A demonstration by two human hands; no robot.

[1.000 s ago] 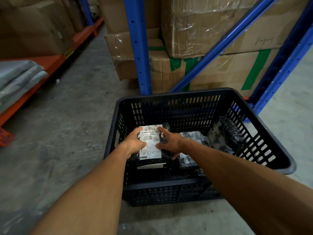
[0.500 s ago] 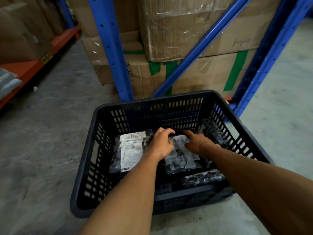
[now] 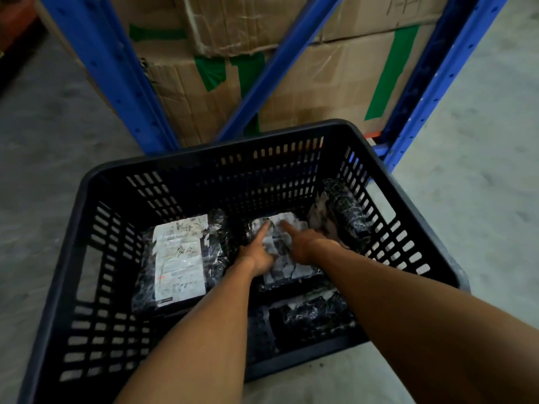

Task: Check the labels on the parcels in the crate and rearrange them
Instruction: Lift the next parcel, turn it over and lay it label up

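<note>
A black slotted plastic crate (image 3: 96, 258) stands on the concrete floor. Inside, a black wrapped parcel with a white label (image 3: 179, 260) lies flat at the left. A second labelled parcel (image 3: 287, 252) lies in the middle, with my left hand (image 3: 258, 253) and my right hand (image 3: 303, 243) both resting flat on it, fingers stretched forward. A third black parcel (image 3: 347, 211) leans against the crate's right wall. Another black parcel (image 3: 312, 313) lies near the front wall, partly under my right forearm.
Blue rack uprights (image 3: 113, 74) and a diagonal brace (image 3: 280, 62) stand just behind the crate, with stacked cardboard boxes (image 3: 306, 91) with green tape behind them. Grey concrete floor (image 3: 481, 141) spreads to both sides.
Both hands let go of the left labelled parcel, now lying flat at the left, and moved right onto the middle parcel. The view has moved closer to the crate.
</note>
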